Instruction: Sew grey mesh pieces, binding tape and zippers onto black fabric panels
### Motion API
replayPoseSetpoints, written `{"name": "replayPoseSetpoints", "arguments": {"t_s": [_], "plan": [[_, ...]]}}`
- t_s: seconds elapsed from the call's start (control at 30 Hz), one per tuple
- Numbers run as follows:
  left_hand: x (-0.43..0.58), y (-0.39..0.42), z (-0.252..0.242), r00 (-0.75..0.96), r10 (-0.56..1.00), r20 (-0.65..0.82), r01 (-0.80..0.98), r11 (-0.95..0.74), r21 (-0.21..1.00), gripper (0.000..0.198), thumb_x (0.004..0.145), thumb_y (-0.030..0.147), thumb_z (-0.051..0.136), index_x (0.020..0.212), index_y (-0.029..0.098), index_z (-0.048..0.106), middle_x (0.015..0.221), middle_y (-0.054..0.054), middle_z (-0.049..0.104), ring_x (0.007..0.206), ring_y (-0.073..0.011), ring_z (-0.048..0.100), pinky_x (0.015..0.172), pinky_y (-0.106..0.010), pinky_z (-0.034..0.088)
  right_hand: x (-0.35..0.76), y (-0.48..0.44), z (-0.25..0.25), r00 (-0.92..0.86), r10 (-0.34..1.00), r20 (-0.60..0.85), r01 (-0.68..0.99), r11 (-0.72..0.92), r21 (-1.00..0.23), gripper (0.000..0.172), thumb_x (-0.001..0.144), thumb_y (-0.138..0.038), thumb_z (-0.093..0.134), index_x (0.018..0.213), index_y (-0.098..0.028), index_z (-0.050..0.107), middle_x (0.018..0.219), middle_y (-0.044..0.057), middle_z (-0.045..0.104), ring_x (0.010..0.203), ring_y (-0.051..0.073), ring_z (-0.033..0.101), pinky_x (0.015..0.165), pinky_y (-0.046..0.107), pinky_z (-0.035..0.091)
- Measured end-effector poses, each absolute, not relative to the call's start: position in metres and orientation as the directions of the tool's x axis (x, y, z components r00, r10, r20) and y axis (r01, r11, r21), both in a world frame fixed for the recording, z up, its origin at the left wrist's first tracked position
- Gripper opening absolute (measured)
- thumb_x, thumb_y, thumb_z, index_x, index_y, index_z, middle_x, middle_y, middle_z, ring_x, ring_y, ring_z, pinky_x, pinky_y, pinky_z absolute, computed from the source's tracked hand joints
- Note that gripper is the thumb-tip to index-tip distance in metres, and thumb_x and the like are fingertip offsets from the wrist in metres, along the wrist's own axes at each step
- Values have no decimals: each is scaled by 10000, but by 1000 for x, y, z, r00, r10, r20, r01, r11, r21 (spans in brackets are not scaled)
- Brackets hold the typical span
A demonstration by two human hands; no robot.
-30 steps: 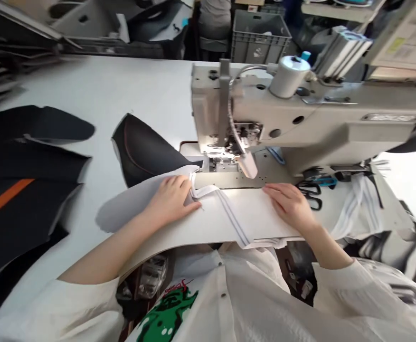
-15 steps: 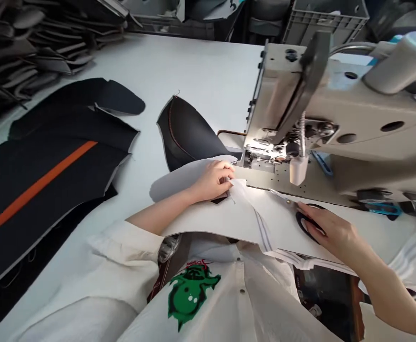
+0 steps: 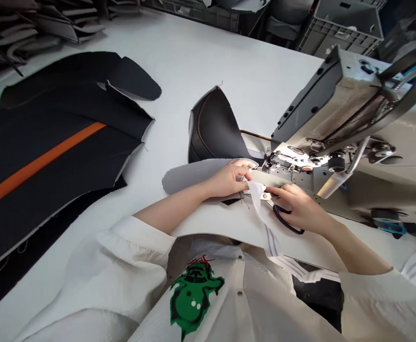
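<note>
Shirt (image 3: 258,304): white, green print, close up to the front edge of the counter (image 3: 211,219).
Striped tape (image 3: 272,242): white; runs from the left hand (image 3: 225,183) down over the counter's front edge, rest trailing below.
Right hand (image 3: 302,209): fingers closed round the black handle of the scissors (image 3: 266,196).
Scissors: pivot right beside the tape's upper stretch; blades mostly hidden, open or closed can't tell.
Left hand: over the grey piece (image 3: 184,175), fingers curled, gripping the tape's upper end; exact pinch hidden.
Just changed: scissors brought in from the bare counter farther right; hands now nearly meet at the tape.
What it means: tape held and scissors within working reach of it, as judged; no cut visible.
Black panel (image 3: 217,126): red stitching, behind the grey piece, beside the sewing machine (image 3: 311,104).
Sewing machine: lamp-lit needle area just beyond the hands.
Dark panels (image 3: 72,107): left side, orange strip (image 3: 44,166) across.
Far edge: grey crate (image 3: 331,35), stacked dark pieces (image 3: 65,19).
</note>
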State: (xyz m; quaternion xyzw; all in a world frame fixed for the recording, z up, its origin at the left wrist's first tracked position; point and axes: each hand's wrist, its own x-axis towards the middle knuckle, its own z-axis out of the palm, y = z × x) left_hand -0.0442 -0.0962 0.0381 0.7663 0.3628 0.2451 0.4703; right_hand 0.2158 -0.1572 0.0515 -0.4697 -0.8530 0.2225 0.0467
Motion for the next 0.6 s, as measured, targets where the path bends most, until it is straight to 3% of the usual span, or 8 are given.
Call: {"name": "replayPoseSetpoints", "arguments": {"t_s": [0.2,0.37,0.47,0.6], "plan": [[-40,-98,41,596,803,18,361,-287,887,57,770,246,664,764,197,693,1280,-56,547,1275,-229,429,1120,-418,286,216,-158,53,-548,830,-109,786,466,-406,484,860,-316,532,1333,-233,474,926,68,551,918,240,527,767,348,489],[-38,-102,39,586,809,32,374,-306,875,68,774,257,649,748,207,686,1249,-38,562,1269,-225,425,1123,-417,277,193,-150,44,-648,755,-101,754,617,-227,553,796,-222,575,1340,-172,487,839,69,545,822,239,540,711,341,491],[-39,-101,35,573,818,47,373,-311,874,64,766,242,634,734,207,676,1227,-33,577,1254,-223,439,1117,-414,287,189,-148,40,-675,728,-121,738,667,-99,476,765,-149,573,1240,-162,565,833,70,591,811,240,579,673,326,478],[-42,-100,34,548,834,59,343,-288,894,89,755,222,572,744,190,654,1195,-57,596,1187,-212,510,1088,-399,338,201,-163,36,-636,759,-136,771,630,-91,425,778,-123,582,1202,-163,579,851,59,652,802,224,623,648,303,468]]}}
